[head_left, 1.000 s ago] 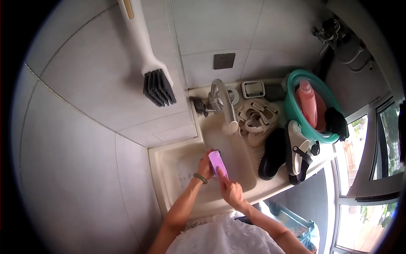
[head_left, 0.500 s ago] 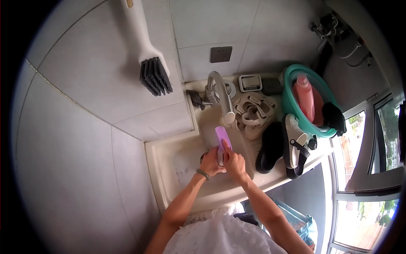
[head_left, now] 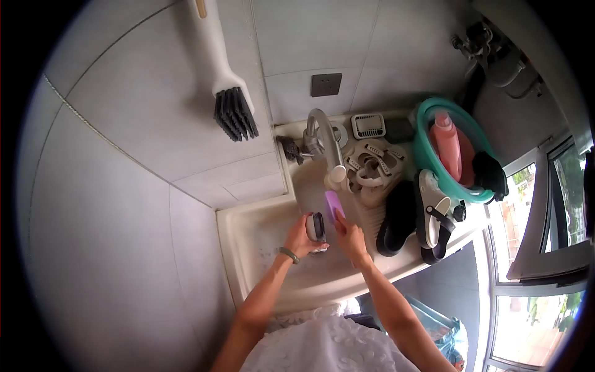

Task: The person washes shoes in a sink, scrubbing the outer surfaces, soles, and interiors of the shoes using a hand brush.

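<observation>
My left hand (head_left: 301,239) grips a white shoe (head_left: 312,228) with a dark oval patch, held over the sink basin (head_left: 238,232); much of it is hidden by my fingers. In my right hand (head_left: 351,240) is a long, flat purple brush (head_left: 333,206), pointing up toward the faucet (head_left: 328,146). Its bristles cannot be seen. A narrow gap separates the brush from the shoe. Behind the brush, a pale sandal (head_left: 374,167) lies beside the faucet.
A black shoe (head_left: 396,220) and a white-and-black clog (head_left: 429,208) stand on the right ledge. Farther right, a teal basin (head_left: 423,149) holds a pink bottle (head_left: 447,146). A large scrub brush (head_left: 226,80) hangs on the left wall. A soap dish (head_left: 368,126) sits behind the faucet.
My hands have moved apart: the left went slightly left, turning the shoe's dark patch into view, and the right drew right with the purple brush, away from the shoe.
</observation>
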The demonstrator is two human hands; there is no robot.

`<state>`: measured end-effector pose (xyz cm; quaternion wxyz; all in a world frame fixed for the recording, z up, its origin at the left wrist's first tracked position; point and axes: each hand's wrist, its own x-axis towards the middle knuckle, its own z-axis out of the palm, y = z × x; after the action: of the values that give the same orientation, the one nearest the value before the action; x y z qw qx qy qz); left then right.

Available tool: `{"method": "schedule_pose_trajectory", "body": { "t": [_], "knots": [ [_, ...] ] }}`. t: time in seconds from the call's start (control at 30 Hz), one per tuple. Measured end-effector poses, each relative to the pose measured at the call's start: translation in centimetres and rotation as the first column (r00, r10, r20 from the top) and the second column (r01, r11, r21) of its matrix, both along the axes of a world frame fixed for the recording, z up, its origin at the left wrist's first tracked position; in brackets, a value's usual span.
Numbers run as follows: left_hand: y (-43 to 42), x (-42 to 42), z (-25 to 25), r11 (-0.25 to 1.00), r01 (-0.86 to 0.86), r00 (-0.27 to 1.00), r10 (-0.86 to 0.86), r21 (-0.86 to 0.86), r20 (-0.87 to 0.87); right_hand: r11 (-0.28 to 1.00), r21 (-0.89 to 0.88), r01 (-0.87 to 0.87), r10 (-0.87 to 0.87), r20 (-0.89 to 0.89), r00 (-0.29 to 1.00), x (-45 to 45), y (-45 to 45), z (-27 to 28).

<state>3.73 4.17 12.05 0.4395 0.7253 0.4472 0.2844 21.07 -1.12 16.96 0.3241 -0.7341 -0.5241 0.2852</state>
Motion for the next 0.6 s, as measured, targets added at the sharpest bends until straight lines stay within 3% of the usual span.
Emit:
{"method": "schedule_pose_trajectory", "body": {
  "t": [0.1,0.23,0.27,0.3,0.37,0.4,0.5,0.53,0.57,0.6],
  "knots": [
    [-0.1,-0.4,0.3,0.998,-0.051,0.996,0.053,-0.035,0.074,0.999,-0.007,-0.038,0.038,-0.049,0.998,-0.4,-3.1,3.5],
    [0.6,-0.5,-1.1,0.998,-0.021,0.998,0.024,-0.052,0.057,0.952,0.226,-0.207,0.179,0.136,0.974,-2.2,-6.0,3.0],
    [0.3,-0.1,-1.7,0.999,-0.017,0.999,0.018,0.035,-0.031,0.94,0.242,-0.241,0.197,0.191,0.961,-2.6,-6.0,2.5],
    [-0.2,0.5,-2.3,0.993,-0.003,0.993,0.017,0.117,-0.119,0.965,0.132,-0.229,0.199,0.205,0.958,-3.0,-5.6,1.8],
    [0.0,0.9,-1.0,0.957,-0.012,0.919,0.125,-0.29,0.374,0.985,0.052,-0.162,0.157,0.099,0.983,-3.5,-3.3,0.7],
    [0.4,0.1,0.1,0.939,-0.034,0.945,0.141,-0.341,0.296,0.987,0.028,-0.156,0.153,0.093,0.984,-4.0,-2.1,0.7],
    [1.1,-0.8,2.8,0.623,0.184,0.694,0.466,-0.76,0.549,0.995,-0.018,-0.102,0.103,0.041,0.994,-4.0,0.5,-1.1],
    [0.7,-1.9,2.5,0.901,0.006,0.929,0.156,-0.435,0.336,0.996,-0.06,-0.064,0.064,0.005,0.998,-3.4,1.3,-2.5],
    [0.0,-3.0,2.1,1.0,0.027,0.997,-0.026,0.016,-0.072,0.994,-0.102,-0.025,0.022,-0.028,0.999,-2.9,2.0,-3.8],
    [-0.7,-3.1,1.8,0.996,-0.018,1.0,0.018,-0.085,0.001,0.994,-0.104,-0.034,0.029,-0.047,0.998,-2.4,1.4,-4.0]
  ]
}}
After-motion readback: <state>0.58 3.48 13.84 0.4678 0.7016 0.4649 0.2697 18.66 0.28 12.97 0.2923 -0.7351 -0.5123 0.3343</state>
